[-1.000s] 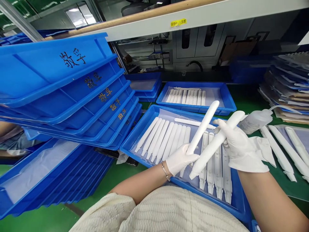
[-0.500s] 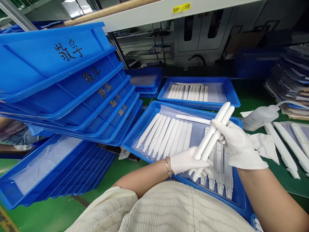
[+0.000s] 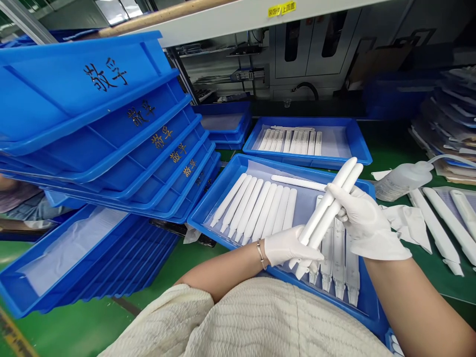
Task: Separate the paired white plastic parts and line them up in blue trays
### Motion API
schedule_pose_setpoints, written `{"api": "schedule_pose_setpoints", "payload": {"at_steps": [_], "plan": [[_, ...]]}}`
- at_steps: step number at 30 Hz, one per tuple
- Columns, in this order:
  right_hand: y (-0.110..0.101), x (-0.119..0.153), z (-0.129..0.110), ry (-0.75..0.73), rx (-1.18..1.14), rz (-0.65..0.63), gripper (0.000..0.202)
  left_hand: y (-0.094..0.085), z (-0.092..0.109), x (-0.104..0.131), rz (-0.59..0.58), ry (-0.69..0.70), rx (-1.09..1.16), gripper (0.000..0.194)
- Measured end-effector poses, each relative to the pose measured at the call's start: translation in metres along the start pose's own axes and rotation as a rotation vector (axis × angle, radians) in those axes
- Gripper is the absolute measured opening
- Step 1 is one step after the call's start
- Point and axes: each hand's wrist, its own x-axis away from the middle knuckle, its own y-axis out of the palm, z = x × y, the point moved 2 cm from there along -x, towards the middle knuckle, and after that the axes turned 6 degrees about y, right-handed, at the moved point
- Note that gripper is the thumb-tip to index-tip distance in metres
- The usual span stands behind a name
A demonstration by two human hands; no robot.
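Observation:
Two long white plastic strips (image 3: 329,201) lie side by side, tilted, across both my white-gloved hands. My left hand (image 3: 292,248) is closed around their lower ends. Higher up, the fingers of my right hand (image 3: 359,218) grip the same pair, thumb on top. Beneath them is a blue tray (image 3: 208,230) lined with a pale sheet. On its left side is a row of white strips (image 3: 256,210), smooth side up. Several strips (image 3: 338,263) on the right show their ribbed inner side, partly hidden by my hands. One more strip (image 3: 297,182) lies crosswise along the back.
Tall stacks of blue trays (image 3: 92,119) stand at left. Behind is another blue tray (image 3: 360,153) with white strips. To the right are a squeeze bottle (image 3: 403,181), crumpled white cloth (image 3: 407,223), loose strips (image 3: 437,230) and a pile of sheets (image 3: 446,114). A shelf beam (image 3: 223,22) crosses above.
Both hands keep the same hold on the two strips, with hardly any movement. The whole view has shifted very slightly.

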Motion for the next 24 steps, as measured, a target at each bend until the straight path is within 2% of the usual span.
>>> {"api": "schedule_pose_setpoints", "payload": {"at_steps": [6,10,15,18,20,24], "plan": [[-0.003,-0.003,0.002,0.042,-0.039,0.008,0.045,0.0,-0.007,-0.001,-0.062,-0.045,0.155,0.069],[-0.001,0.002,0.001,0.018,0.031,0.001,0.045,-0.003,-0.008,-0.001,-0.026,-0.028,0.084,0.059],[-0.008,0.0,-0.009,-0.097,0.034,0.147,0.04,-0.002,-0.002,0.003,-0.066,-0.048,-0.064,0.046],[-0.014,-0.003,-0.02,-0.154,-0.012,0.249,0.036,-0.001,-0.002,0.006,-0.099,-0.095,-0.092,0.048],[-0.017,-0.004,-0.027,-0.17,0.027,0.273,0.036,-0.001,-0.004,0.007,-0.108,-0.103,-0.059,0.052],[-0.029,-0.011,-0.032,-0.193,0.1,0.303,0.052,-0.001,-0.006,0.009,-0.132,-0.11,-0.037,0.059]]}}
